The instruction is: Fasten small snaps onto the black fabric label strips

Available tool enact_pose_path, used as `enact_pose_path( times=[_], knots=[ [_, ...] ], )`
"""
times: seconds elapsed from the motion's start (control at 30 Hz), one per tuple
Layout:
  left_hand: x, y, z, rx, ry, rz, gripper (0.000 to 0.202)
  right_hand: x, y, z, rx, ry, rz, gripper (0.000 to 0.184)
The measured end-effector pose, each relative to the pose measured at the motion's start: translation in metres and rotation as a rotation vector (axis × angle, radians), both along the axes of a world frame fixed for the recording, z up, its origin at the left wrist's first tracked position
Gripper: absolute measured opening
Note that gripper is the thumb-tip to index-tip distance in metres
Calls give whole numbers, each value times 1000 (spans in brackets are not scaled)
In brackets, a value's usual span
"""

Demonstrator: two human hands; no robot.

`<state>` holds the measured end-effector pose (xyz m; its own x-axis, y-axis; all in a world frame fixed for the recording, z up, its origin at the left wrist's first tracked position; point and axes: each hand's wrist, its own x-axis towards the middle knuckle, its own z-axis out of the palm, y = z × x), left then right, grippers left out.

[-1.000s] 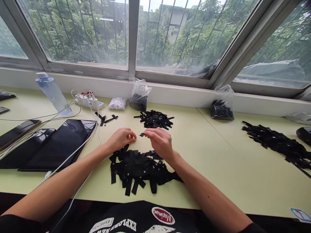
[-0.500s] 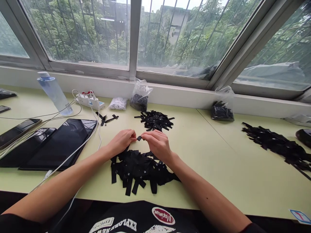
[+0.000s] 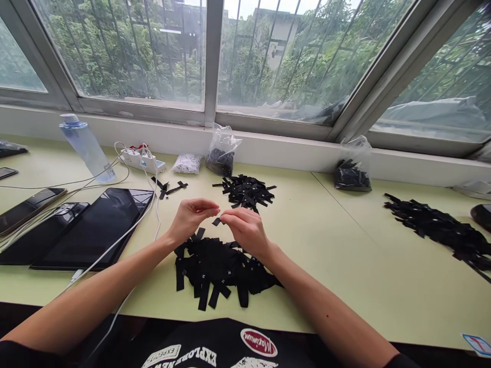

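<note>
The right hand [image 3: 247, 230] pinches a small black strip [image 3: 216, 222] just past the near black pile [image 3: 222, 266], and the left hand [image 3: 192, 217] bends in beside it, fingers close together, holding what I can't tell.

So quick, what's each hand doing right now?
Left hand: pinched closed; can't tell if it holds anything.
Right hand: closed, holding a small black strip.

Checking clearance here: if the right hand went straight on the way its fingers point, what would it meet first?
Probably the left hand, close ahead of the right hand and the small black fabric strip it pinches. Their relative heights are unclear, so it could pass over or under.
</note>
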<state>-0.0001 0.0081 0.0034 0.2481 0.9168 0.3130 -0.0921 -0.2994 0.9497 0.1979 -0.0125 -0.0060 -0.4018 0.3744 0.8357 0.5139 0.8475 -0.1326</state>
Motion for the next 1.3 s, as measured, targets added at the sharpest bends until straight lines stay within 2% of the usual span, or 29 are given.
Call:
enact_pose_path(
  times=[0.33, 0.63, 1.03, 1.3],
  knots=[
    [1, -6, -2, 33, 17, -54, 17, -1, -3, 2, -20, 87, -42, 19],
    [3, -12, 6, 190, 107, 8, 13, 0, -4, 3, 2, 113, -77, 20],
    [1, -13, 5, 308, 200, 75, 12, -3, -6, 0, 28, 89, -108, 18],
    [-1, -12, 5, 506, 336, 146, 13, -6, -7, 3, -3, 81, -118, 15]
  ],
)
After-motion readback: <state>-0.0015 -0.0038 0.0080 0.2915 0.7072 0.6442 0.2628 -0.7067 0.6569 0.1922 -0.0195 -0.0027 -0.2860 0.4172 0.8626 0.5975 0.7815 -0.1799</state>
